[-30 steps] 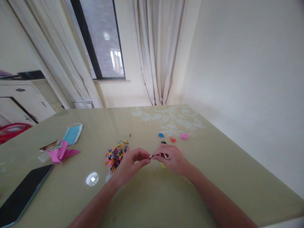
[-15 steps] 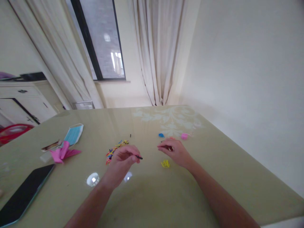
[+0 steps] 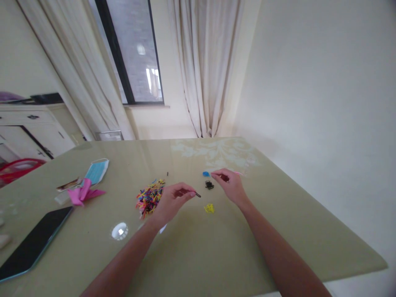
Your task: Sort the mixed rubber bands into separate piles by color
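Where left fingers meet, black band pinched, free end jutting out

left hand pinches black piece; right hand near black pile

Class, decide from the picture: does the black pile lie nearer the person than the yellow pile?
No, the yellow pile lies nearer, with the black pile beyond it.

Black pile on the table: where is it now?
In the head view, the black pile lies just right of centre on the table, between the blue pile behind it and the yellow pile in front, left of the right hand.
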The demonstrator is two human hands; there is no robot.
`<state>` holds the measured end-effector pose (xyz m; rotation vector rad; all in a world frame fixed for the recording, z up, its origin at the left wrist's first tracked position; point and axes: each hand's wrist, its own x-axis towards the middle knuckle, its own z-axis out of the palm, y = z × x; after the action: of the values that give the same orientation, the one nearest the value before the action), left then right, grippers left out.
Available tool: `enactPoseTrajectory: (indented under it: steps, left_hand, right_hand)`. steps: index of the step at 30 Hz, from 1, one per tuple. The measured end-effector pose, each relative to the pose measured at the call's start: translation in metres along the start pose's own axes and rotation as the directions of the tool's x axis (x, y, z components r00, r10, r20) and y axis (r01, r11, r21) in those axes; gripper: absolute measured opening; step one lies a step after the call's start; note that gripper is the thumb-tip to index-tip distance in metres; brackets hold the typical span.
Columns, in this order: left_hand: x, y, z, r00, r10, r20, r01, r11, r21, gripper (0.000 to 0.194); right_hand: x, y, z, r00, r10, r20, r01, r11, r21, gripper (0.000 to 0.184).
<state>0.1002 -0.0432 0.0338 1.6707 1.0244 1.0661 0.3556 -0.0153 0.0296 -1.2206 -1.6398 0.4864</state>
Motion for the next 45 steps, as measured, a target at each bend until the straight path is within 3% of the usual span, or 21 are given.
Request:
enactPoseTrajectory:
  steps: [3,7,12,16,20,24,27,29,33,35,37,41,45]
  left_hand:
    - [0.024,-0.009,0.029,1.0,-0.004,0.013,0.002,0.988,0.155,0.03]
    - [0.051,-0.02,0.058,0.998,-0.026,-0.051,0.039,0.964,0.263,0.023]
    - [0.06,-0.034,0.074,0.997,-0.027,-0.07,0.05,0.932,0.359,0.017]
    - [0.058,-0.035,0.077,0.995,-0.029,-0.099,0.068,0.903,0.424,0.014]
    - [0.048,-0.024,0.049,0.996,-0.011,-0.09,0.058,0.846,0.53,0.014]
    - [0.026,-0.02,-0.013,0.994,-0.02,-0.109,0.1,0.576,0.812,0.012]
    - [0.009,-0.026,-0.051,0.976,-0.123,-0.179,0.214,0.391,0.895,0.015]
    - [0.003,-0.028,-0.061,0.967,-0.184,-0.175,0.229,0.335,0.914,0.016]
    - [0.001,-0.028,-0.056,0.97,-0.211,-0.118,0.177,0.285,0.942,0.019]
    - [0.003,-0.028,-0.053,0.974,-0.198,-0.113,0.171,0.305,0.937,0.022]
    - [0.004,-0.028,-0.053,0.98,-0.165,-0.11,0.166,0.384,0.908,0.022]
    - [0.007,-0.026,-0.056,0.983,-0.062,-0.172,0.167,0.687,0.708,0.021]
    - [0.009,-0.02,-0.053,0.967,-0.087,-0.239,0.166,0.928,0.334,0.032]
  right_hand:
    - [0.002,0.003,-0.001,0.997,0.033,-0.063,-0.033,0.999,0.016,0.033]
    - [0.002,0.009,-0.001,0.994,0.07,-0.085,-0.067,0.997,0.042,0.032]
    - [0.001,0.009,0.003,0.996,0.065,-0.065,-0.063,0.997,0.044,0.031]
    - [0.001,0.005,0.004,0.997,0.044,-0.056,-0.041,0.998,0.053,0.03]
    - [0.0,0.003,0.004,0.998,0.043,-0.036,-0.04,0.997,0.073,0.028]
    - [-0.002,0.003,0.007,0.999,0.039,-0.024,-0.037,0.997,0.071,0.028]
    - [-0.004,0.002,0.009,0.999,0.032,-0.004,-0.032,0.998,0.057,0.027]
    - [-0.006,0.001,0.011,1.0,0.022,0.02,-0.023,0.999,0.047,0.026]
    - [-0.009,-0.002,0.013,0.998,0.016,0.067,-0.017,1.0,0.012,0.023]
    - [-0.011,-0.002,0.014,0.996,0.012,0.087,-0.013,1.0,0.003,0.022]
    - [-0.013,-0.003,0.016,0.995,-0.003,0.1,0.004,1.0,-0.007,0.021]
    - [-0.018,-0.008,0.02,0.992,-0.065,0.104,0.068,0.998,-0.018,0.02]
    - [-0.022,-0.016,0.024,0.985,-0.096,0.141,0.096,0.995,0.01,0.019]
